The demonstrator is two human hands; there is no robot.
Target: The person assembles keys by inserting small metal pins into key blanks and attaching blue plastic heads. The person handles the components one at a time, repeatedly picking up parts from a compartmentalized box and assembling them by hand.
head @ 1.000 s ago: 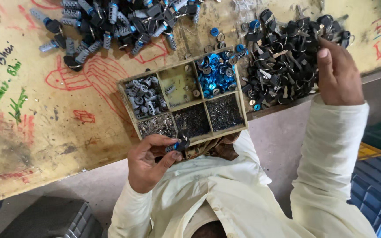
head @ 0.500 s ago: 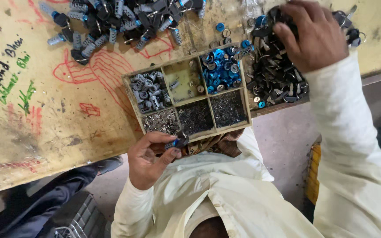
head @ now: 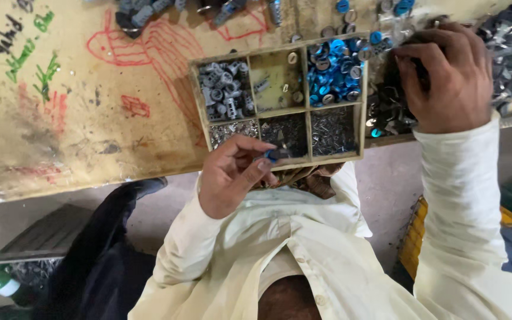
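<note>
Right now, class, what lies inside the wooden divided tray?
The wooden divided tray holds grey cylinders, blue caps, and small metal pins. The left hand covers its front edge.

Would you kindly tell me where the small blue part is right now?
In the head view, left hand pinches the small blue part at the wooden tray's near edge.

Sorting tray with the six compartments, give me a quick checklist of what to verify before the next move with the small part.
1. Small blue-and-dark part pinched in the left hand: ok, fingertips close on it.
2. Part over the wooden sorting tray: ok, at its near edge.
3. Right hand on the pile of dark parts beside the tray: ok; whether its grip has closed on a piece, cannot tell.
4. Blue caps compartment stocked: ok.
5. Middle top compartment stocked: not ok, nearly bare.
6. Tray fully on the bench: ok, flush near its edge.
</note>
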